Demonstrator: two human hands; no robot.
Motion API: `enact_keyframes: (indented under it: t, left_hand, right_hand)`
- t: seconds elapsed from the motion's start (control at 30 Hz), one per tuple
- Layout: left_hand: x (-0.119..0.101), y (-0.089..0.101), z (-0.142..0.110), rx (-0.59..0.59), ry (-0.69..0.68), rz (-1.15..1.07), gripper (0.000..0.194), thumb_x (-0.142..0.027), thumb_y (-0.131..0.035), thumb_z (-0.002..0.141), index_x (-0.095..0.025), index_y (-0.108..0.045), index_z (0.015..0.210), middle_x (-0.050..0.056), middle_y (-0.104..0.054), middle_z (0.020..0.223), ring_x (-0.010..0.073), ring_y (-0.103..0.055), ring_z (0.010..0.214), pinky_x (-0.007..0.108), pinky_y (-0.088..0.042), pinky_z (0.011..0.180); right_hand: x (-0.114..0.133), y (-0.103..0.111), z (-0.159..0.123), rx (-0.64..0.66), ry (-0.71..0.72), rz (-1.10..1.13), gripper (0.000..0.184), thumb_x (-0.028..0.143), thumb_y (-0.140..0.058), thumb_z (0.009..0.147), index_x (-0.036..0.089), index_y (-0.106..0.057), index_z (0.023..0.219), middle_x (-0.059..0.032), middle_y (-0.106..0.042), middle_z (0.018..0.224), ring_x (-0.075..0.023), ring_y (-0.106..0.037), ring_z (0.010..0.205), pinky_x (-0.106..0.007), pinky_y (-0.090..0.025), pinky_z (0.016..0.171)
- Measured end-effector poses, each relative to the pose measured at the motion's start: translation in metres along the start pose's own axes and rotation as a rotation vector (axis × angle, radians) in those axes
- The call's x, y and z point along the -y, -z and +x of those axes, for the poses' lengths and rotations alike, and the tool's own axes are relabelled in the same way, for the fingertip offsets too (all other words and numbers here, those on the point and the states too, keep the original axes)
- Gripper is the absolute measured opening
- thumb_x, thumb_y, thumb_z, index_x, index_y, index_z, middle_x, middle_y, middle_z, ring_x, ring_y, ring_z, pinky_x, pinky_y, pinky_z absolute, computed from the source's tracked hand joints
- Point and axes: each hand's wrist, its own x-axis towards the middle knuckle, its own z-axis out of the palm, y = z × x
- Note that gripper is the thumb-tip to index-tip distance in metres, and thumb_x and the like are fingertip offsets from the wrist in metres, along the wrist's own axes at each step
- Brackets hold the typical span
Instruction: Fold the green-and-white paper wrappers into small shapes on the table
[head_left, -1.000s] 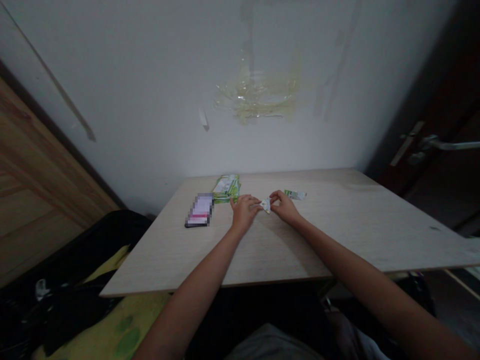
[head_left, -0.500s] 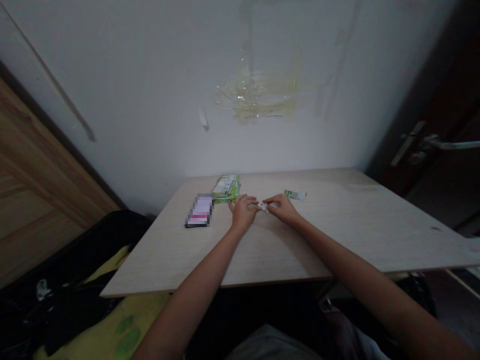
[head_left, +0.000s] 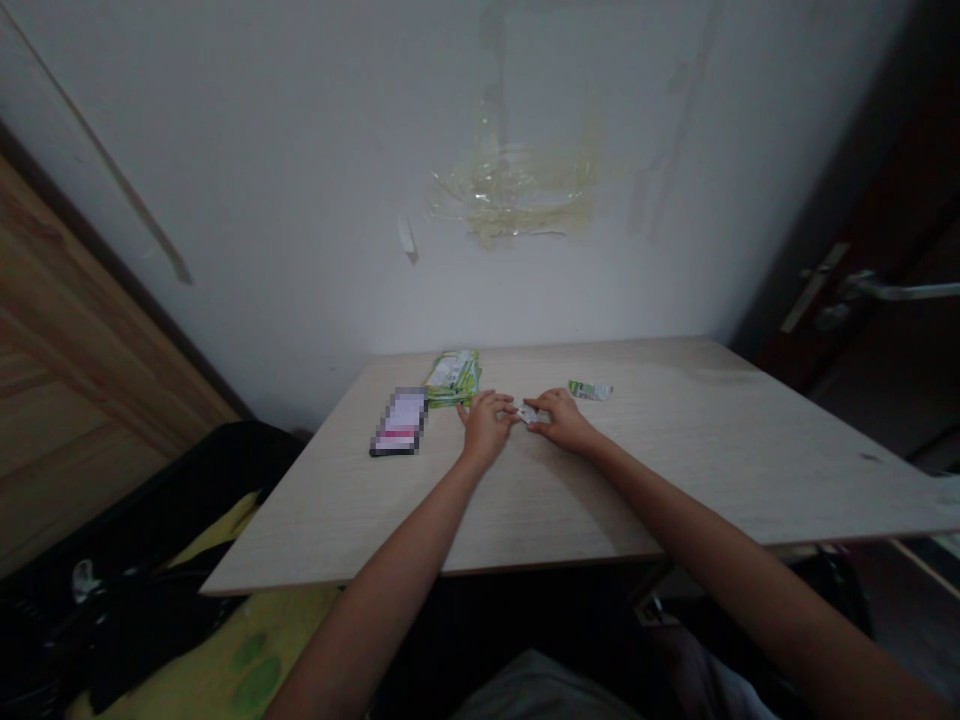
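Between my two hands, just above or on the wooden table, is a small whitish folded piece (head_left: 527, 413) that looks like a packet or wrapper. My left hand (head_left: 487, 425) pinches its left side, with the thumb and fingertips together. At the right side, my right hand (head_left: 564, 420) grips it between thumb and fingers. The fingers hide much of the piece, so its exact kind cannot be made out. A narrow green and white folded packet (head_left: 591, 391) lies just beyond my right hand. Behind my left hand sits a stack of green and white packets (head_left: 453, 374).
A phone (head_left: 401, 420) with a blurred screen lies left of my left hand, touching or close to the stack. The pale table (head_left: 675, 460) meets a wall with peeling tape (head_left: 517, 200). At right is a dark door with a metal handle (head_left: 911, 291).
My right hand has shifted slightly and its fingers have curled differently around the whitish piece, which now lies turned a little. My left hand stays almost where it was.
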Motion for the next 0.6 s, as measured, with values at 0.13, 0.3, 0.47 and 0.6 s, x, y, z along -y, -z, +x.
enact_keyframes:
  t: [0.13,0.3,0.47,0.6]
  left_hand:
    - [0.0042,-0.0025,0.0010,-0.002,-0.014,0.001,0.006,-0.022,-0.074,0.080,-0.027,-0.076,0.078,0.003,-0.075,0.115,0.0298,-0.050,0.131,0.067,-0.010,0.117]
    - [0.0047,-0.0022,0.0015,-0.009,-0.027,-0.012,0.007,-0.021,-0.072,0.081,-0.025,-0.076,0.077,0.004,-0.075,0.114,0.0292,-0.051,0.130,0.067,-0.010,0.117]
    - [0.0011,0.0009,0.0012,-0.001,-0.026,-0.001,0.007,-0.022,-0.072,0.081,-0.026,-0.076,0.077,0.003,-0.076,0.114,0.0279,-0.051,0.130,0.060,-0.016,0.118]
    - [0.0006,0.0019,0.0009,0.006,-0.035,0.026,0.008,-0.024,-0.070,0.083,-0.027,-0.077,0.081,0.003,-0.075,0.117,0.0289,-0.051,0.131,0.061,-0.016,0.117]
  right_hand:
    - [0.0006,0.0005,0.0001,0.003,0.003,-0.005,0.045,0.029,-0.079,0.078,0.022,-0.072,0.122,-0.0126,-0.069,0.112,-0.0294,-0.052,0.114,-0.044,-0.039,0.101]
    - [0.0037,0.0025,-0.0007,-0.007,0.018,-0.004,0.040,0.028,-0.078,0.079,0.021,-0.073,0.119,-0.0121,-0.069,0.111,-0.0293,-0.051,0.114,-0.045,-0.038,0.101]
    - [0.0074,0.0040,-0.0028,-0.030,0.036,-0.003,0.033,0.028,-0.076,0.082,0.021,-0.074,0.114,-0.0110,-0.069,0.106,-0.0295,-0.050,0.113,-0.045,-0.037,0.101]
    - [0.0067,0.0038,-0.0028,-0.042,0.039,-0.019,0.032,0.035,-0.076,0.082,0.023,-0.075,0.111,-0.0100,-0.068,0.104,-0.0291,-0.051,0.111,-0.045,-0.037,0.100]
